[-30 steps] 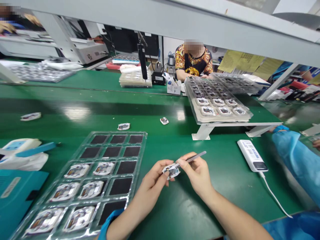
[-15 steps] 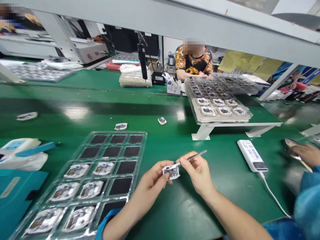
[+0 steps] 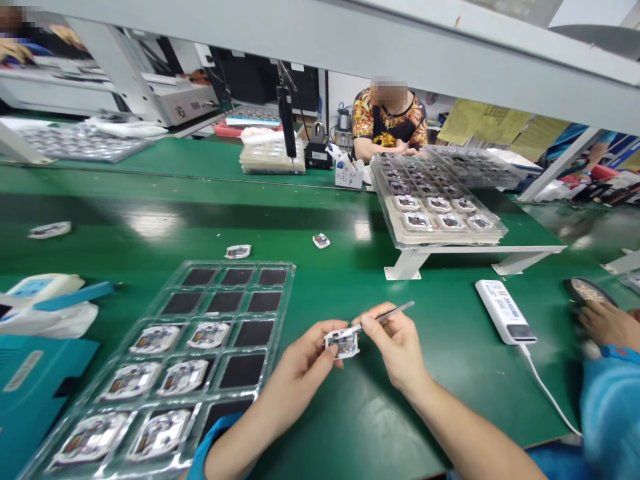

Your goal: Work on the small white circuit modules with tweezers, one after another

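Observation:
My left hand (image 3: 307,357) pinches a small white-framed electronic housing (image 3: 345,345) between thumb and fingers, with a circuit board showing inside it. My right hand (image 3: 395,340) is closed round a slim grey tool (image 3: 397,311). The tool's pale front end reaches over the upper edge of the housing; whether it touches is too small to tell. To the left lies a clear tray (image 3: 287,293) with dark-bottomed compartments. Several of these compartments hold similar white-framed housings (image 3: 184,377).
Loose housings (image 3: 238,251) lie behind the tray. A white box (image 3: 503,310) with a cable is at right, near a co-worker's hand (image 3: 610,323). Stacked trays (image 3: 440,220) stand on a raised shelf. A teal case (image 3: 40,400) sits at left; an electric screwdriver (image 3: 286,120) hangs behind.
My hands keep the same hold on the housing and tool, nearly still. At right, the co-worker's hand and blue sleeve have moved slightly; the view has shifted a little.

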A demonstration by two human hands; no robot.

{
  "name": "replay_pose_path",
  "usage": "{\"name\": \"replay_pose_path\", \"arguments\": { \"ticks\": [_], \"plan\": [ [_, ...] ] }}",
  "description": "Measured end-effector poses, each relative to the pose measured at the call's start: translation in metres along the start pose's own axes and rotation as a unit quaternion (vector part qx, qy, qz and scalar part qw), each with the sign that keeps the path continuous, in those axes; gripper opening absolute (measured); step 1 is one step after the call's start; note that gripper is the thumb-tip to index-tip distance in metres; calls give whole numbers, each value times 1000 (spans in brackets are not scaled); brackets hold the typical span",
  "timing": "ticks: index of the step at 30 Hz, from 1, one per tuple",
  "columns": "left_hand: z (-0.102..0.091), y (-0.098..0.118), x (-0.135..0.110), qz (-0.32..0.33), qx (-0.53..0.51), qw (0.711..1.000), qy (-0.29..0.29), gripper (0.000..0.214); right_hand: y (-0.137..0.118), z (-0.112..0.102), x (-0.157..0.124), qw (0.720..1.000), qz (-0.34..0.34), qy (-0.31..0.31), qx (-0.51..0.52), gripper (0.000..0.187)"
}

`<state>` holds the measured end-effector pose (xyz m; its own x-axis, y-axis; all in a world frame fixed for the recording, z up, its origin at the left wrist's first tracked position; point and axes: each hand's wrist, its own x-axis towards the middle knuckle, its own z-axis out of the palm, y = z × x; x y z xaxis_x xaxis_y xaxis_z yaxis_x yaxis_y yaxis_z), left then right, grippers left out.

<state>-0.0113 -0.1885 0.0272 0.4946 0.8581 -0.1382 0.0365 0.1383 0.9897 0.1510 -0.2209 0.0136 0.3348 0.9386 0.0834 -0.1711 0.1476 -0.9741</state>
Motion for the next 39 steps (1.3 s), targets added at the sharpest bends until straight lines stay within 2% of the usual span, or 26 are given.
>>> {"name": "replay_pose_path", "arguments": {
  "ticks": [8,14,20,25,29,32,39],
  "plan": [
    [-2,2,0,-13,4,1000,-1,26,-2,-1,0,999,-9,-31,8,22],
    [-2,2,-1,-14,9,1000,-7,29,0,1,-2,999,-12,-4,39,21],
    [0,-3,-2,-30,-32,999,11,22,0,4,-6,999,-30,-18,32,18],
    [3,-4,-3,-54,-78,995,28,17,2,5,-11,995,-88,-48,18,3],
    [5,-4,-3,-64,-110,991,32,16,3,6,-14,987,-147,-60,-26,11],
    [5,-3,-3,-65,-119,990,29,10,4,7,-15,984,-165,-58,-42,11],
    [5,-6,-3,-31,-89,995,22,15,3,6,-14,989,-136,-53,-18,8]
  ]
}}
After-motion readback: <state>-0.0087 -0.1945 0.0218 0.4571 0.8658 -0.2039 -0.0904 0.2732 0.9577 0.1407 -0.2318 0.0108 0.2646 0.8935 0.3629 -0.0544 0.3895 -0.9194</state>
